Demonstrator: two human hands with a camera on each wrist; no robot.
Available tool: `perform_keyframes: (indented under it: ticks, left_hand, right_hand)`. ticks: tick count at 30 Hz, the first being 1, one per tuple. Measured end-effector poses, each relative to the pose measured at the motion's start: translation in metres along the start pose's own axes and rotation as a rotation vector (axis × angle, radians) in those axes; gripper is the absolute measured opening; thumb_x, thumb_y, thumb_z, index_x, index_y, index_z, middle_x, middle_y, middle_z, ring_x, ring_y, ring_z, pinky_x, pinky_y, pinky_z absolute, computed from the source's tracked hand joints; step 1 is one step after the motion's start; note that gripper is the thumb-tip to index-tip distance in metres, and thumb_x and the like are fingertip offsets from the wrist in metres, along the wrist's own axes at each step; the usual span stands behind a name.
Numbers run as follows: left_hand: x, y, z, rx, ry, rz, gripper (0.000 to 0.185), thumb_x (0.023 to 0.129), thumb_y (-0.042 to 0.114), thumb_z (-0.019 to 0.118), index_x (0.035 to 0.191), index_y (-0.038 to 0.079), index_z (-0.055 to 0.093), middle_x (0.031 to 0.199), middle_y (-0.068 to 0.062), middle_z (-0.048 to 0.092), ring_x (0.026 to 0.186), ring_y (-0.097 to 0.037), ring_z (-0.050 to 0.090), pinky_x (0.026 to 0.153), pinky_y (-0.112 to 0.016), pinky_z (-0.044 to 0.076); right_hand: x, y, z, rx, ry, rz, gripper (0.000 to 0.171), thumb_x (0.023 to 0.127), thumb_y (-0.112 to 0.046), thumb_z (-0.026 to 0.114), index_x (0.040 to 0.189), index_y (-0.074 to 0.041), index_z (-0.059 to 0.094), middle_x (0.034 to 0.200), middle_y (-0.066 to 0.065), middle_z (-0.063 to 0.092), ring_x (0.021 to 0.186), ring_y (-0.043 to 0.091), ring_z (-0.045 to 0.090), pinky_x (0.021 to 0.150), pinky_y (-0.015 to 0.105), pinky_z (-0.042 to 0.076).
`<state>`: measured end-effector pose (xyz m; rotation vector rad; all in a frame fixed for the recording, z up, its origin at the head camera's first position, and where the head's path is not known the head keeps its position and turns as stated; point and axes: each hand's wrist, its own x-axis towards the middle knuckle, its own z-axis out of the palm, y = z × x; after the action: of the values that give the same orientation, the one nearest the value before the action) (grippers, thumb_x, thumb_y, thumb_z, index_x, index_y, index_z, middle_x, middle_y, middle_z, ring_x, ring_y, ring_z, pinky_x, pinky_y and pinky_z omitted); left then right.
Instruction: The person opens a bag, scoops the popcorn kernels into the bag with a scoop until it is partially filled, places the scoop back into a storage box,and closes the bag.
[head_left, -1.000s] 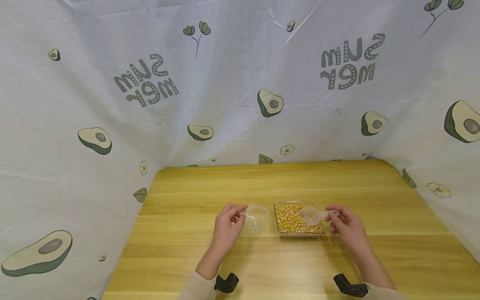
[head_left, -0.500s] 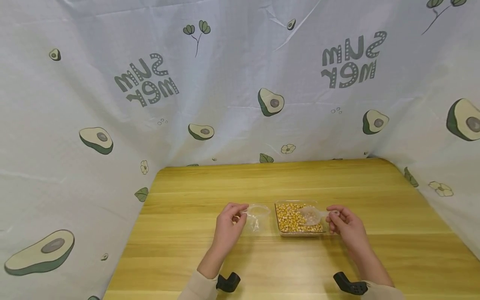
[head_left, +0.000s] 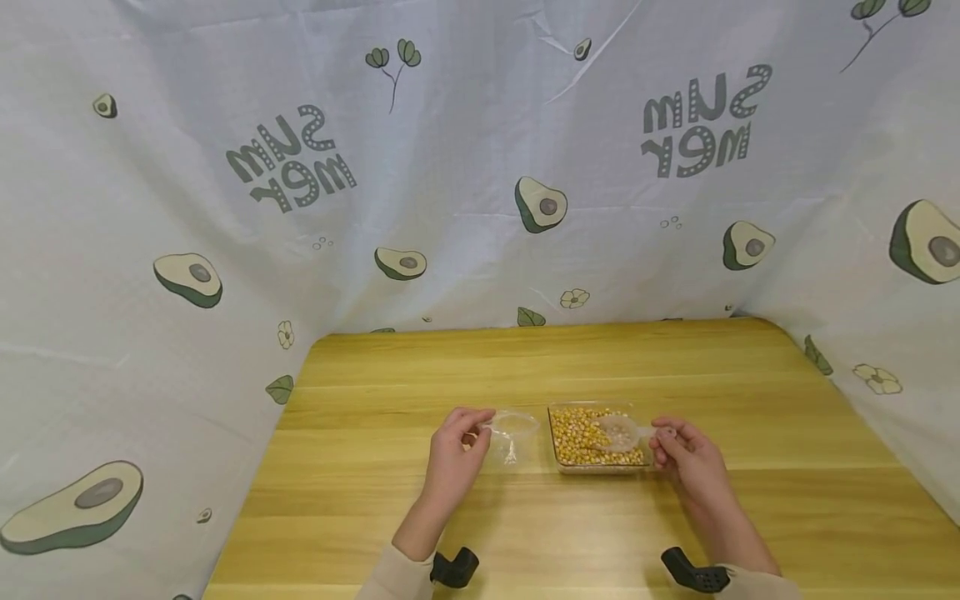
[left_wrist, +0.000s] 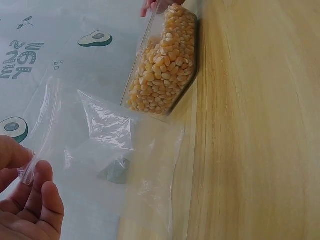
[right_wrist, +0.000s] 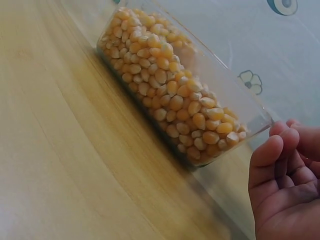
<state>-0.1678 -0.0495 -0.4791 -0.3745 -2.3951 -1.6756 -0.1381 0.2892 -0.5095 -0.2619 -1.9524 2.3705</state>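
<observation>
In the head view, my left hand pinches the upper edge of a clear plastic zip bag between thumb and fingers. The bag hangs with its mouth parted, and no kernels show in it. To its right stands a clear rectangular container filled with yellow corn kernels. A translucent scoop lies with its bowl among the kernels. My right hand pinches the end of its handle at the container's right side. In the right wrist view the fingertips are right by the container's corner, and the kernels hide part of the scoop.
The wooden table reaches back to a hanging white cloth printed with avocados. Black wrist mounts sit at both sleeves.
My right hand has dipped slightly toward the table, and the scoop's bowl looks a little deeper in the kernels. The left hand and bag stay nearly in place.
</observation>
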Motion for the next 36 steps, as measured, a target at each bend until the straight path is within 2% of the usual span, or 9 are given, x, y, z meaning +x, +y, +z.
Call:
perform_keyframes:
  ticks: [6, 18, 29, 36]
  left_hand:
    - [-0.0006, 0.0005, 0.0004, -0.007, -0.005, -0.017, 0.024, 0.092, 0.000, 0.065, 0.112, 0.008, 0.076, 0.104, -0.005, 0.069, 0.085, -0.010, 0.060, 0.070, -0.017, 0.051]
    - [-0.0018, 0.0007, -0.0004, -0.013, -0.014, -0.015, 0.025, 0.092, -0.001, 0.064, 0.113, 0.006, 0.075, 0.104, -0.008, 0.069, 0.087, -0.012, 0.060, 0.071, -0.016, 0.051]
    - [-0.0014, -0.0001, -0.0005, -0.003, -0.014, 0.000, 0.025, 0.092, 0.000, 0.063, 0.113, 0.005, 0.075, 0.104, -0.006, 0.069, 0.086, -0.011, 0.061, 0.070, -0.017, 0.052]
    - [-0.0016, 0.0005, -0.0006, 0.003, -0.029, -0.011, 0.025, 0.093, 0.002, 0.063, 0.114, 0.007, 0.075, 0.106, -0.004, 0.068, 0.086, -0.009, 0.060, 0.071, -0.018, 0.052]
  right_hand:
    - [-0.0034, 0.0027, -0.0008, 0.120, -0.026, 0.011, 0.010, 0.103, -0.016, 0.053, 0.107, -0.016, 0.062, 0.083, -0.008, 0.063, 0.070, 0.002, 0.055, 0.062, 0.018, 0.050]
    - [-0.0030, 0.0049, -0.0016, 0.170, -0.037, 0.017, 0.011, 0.103, -0.016, 0.052, 0.106, -0.018, 0.063, 0.083, -0.007, 0.065, 0.070, 0.003, 0.057, 0.063, 0.018, 0.052]
    - [-0.0042, 0.0099, -0.0079, 0.254, -0.080, -0.028, 0.014, 0.104, -0.011, 0.049, 0.108, -0.013, 0.062, 0.084, -0.004, 0.068, 0.071, 0.004, 0.058, 0.063, 0.018, 0.051]
    - [-0.0065, 0.0035, -0.0089, 0.316, -0.088, -0.042, 0.017, 0.104, -0.010, 0.047, 0.109, -0.011, 0.063, 0.085, -0.002, 0.069, 0.070, 0.005, 0.058, 0.063, 0.019, 0.052]
